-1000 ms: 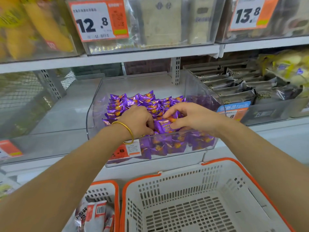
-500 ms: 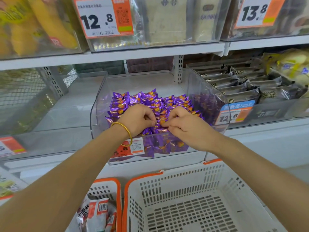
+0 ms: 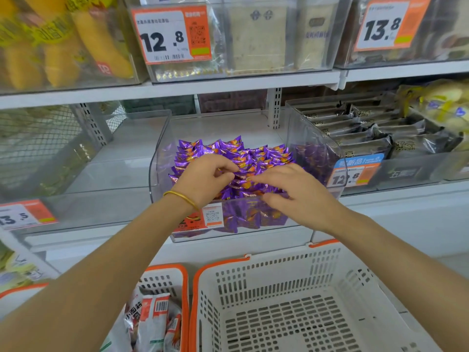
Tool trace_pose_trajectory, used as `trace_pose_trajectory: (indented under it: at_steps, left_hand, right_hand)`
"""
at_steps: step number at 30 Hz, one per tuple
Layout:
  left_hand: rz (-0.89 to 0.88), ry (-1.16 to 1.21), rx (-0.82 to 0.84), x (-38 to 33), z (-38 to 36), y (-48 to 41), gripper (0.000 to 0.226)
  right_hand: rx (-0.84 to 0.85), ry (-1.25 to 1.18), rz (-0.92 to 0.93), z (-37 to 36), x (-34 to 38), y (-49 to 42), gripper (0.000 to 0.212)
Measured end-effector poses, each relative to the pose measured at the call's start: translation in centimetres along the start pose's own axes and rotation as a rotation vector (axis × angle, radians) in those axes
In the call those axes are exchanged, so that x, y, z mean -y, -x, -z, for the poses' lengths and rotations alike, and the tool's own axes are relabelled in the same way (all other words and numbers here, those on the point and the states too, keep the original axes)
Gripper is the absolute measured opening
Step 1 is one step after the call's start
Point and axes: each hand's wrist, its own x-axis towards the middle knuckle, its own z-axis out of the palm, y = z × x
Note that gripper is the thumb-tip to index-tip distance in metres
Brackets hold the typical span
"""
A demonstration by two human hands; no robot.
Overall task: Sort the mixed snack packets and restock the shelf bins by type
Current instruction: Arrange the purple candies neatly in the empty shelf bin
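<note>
Shiny purple snack packets (image 3: 266, 153) fill the front of a clear plastic shelf bin (image 3: 160, 148) on the middle shelf. My left hand (image 3: 203, 181), with a gold bangle on the wrist, reaches into the bin; its curled fingertips pinch a purple packet on top of the pile. My right hand (image 3: 294, 191) lies over the packets to the right, fingers stretched out nearly flat, thumb at the bin's front wall. The two hands almost touch at the fingertips.
Below me stands a white basket with an orange rim (image 3: 253, 270), nothing in it. A second basket (image 3: 167, 274) at its left holds red-and-white packets (image 3: 152, 316). An empty clear bin (image 3: 106, 174) is left of the purple one, and a bin of dark packets (image 3: 368, 133) is right.
My right hand has uncurled and now lies flat on the purple packets, slightly further right. My left hand stays in the same spot on the pile. The view has shifted a little.
</note>
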Motion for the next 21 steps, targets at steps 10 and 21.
trace_pose_trajectory:
  at_steps: [10,21]
  left_hand:
    - [0.251,0.115,0.009,3.2,-2.5,18.0,0.014]
    - [0.437,0.008,0.369,9.7,-6.4,23.1,0.023]
  right_hand:
    - [0.404,-0.329,-0.061,-12.7,7.8,8.4,0.029]
    - [0.802,-0.707,-0.601,-25.8,11.7,16.3,0.095]
